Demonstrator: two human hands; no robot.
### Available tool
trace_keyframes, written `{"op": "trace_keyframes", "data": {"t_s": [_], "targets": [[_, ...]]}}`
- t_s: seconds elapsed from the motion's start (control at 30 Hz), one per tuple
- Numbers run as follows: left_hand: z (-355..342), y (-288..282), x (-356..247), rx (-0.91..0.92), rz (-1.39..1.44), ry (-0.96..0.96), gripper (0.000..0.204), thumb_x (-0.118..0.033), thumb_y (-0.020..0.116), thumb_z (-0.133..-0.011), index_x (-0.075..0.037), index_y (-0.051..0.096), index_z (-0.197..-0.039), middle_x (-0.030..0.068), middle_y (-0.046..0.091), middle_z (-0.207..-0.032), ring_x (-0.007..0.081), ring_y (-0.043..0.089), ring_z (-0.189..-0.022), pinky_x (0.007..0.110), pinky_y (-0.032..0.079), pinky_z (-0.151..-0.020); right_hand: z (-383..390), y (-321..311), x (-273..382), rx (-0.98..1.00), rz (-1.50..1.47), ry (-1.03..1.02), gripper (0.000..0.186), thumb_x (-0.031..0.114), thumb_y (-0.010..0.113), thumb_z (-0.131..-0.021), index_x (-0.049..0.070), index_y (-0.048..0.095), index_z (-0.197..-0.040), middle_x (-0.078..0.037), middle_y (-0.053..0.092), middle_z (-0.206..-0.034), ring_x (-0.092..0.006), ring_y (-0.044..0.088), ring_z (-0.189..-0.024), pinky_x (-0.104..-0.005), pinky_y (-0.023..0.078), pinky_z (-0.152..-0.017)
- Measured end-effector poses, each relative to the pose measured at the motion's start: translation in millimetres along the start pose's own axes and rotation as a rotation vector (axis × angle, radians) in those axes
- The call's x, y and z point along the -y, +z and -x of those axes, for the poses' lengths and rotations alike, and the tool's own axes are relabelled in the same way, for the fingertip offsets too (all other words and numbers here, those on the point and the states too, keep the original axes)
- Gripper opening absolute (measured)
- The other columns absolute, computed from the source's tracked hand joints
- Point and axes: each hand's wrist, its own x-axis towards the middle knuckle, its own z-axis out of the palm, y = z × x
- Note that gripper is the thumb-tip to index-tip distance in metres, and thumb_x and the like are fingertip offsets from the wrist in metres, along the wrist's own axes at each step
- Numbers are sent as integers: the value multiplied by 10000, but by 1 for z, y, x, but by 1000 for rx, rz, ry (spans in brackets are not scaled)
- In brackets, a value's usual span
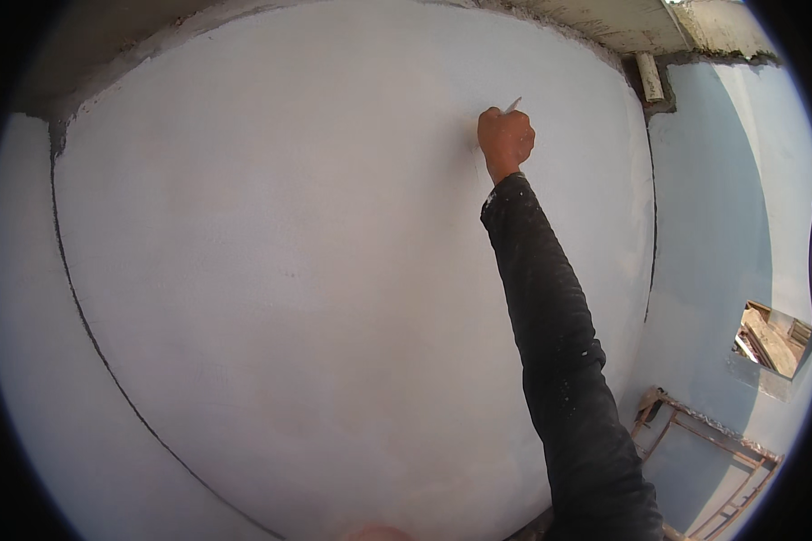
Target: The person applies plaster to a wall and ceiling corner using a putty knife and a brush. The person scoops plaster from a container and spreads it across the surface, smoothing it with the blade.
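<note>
My right arm, in a black sleeve flecked with white, reaches far up the pale plastered wall [271,270]. At its end my right hand [506,140] is closed in a fist against the upper right part of the wall. From the top of the fist sticks a thin whitish piece [513,105]; the fingers hide the rest, so its kind does not show. A soft shadow lies on the wall to the left of the fist. My left hand does not show.
Dark gaps run down both sides of the wall. A pipe stub [649,77] juts out at the upper right corner. Lower right, a rusty metal frame [708,428] stands by the side wall, below a small opening [771,340]. A rough concrete edge [595,22] spans the top.
</note>
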Motion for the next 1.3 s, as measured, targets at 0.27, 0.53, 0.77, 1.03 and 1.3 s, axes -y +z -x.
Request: {"op": "trace_keyframes", "data": {"t_s": [0.27,0.53,0.77,1.03,1.3], "targets": [[9,-8,-19,-135,-72,16,444,-414,560,-1107,-8,708,-1205,89,730,-1025,177,680,-902,336,557,-754,-75,11,51,248,-173,-371,385,247,601,-925,90,758,-1239,-244,768,-1119,-454,723,-1099,-497,559,-979],[-25,-15,14,-220,26,-25,357,-434,637,-1068,-90,733,-1047,-12,637,-739,119,546,-601,299,427,-518,-218,-11,2,-89,185,-661,358,152,562,-976,171,684,-1311,-215,768,-1134,-453,724,-1063,-529,569,-902],[-8,-51,14,-161,-62,11,321,-449,696,-1028,-131,711,-992,-31,620,-739,111,541,-596,297,410,-506,-238,41,40,28,275,-877,476,108,554,-974,231,692,-1412,-241,741,-1204,-438,723,-1080,-513,561,-975],[-2,-20,14,-287,102,-126,339,-413,655,-1051,-81,681,-1115,19,656,-891,155,597,-741,337,475,-625,-238,54,-4,90,401,-885,593,38,526,-937,232,630,-1487,-248,720,-1252,-431,706,-1129,-486,557,-1012],[2,-18,12,-240,217,-54,381,-354,578,-1089,-23,637,-1269,89,683,-1130,224,648,-1006,403,528,-854,-154,19,-132,115,233,-1017,583,-64,503,-910,92,635,-1456,-192,621,-1457,-346,606,-1345,-410,509,-1119]]}}
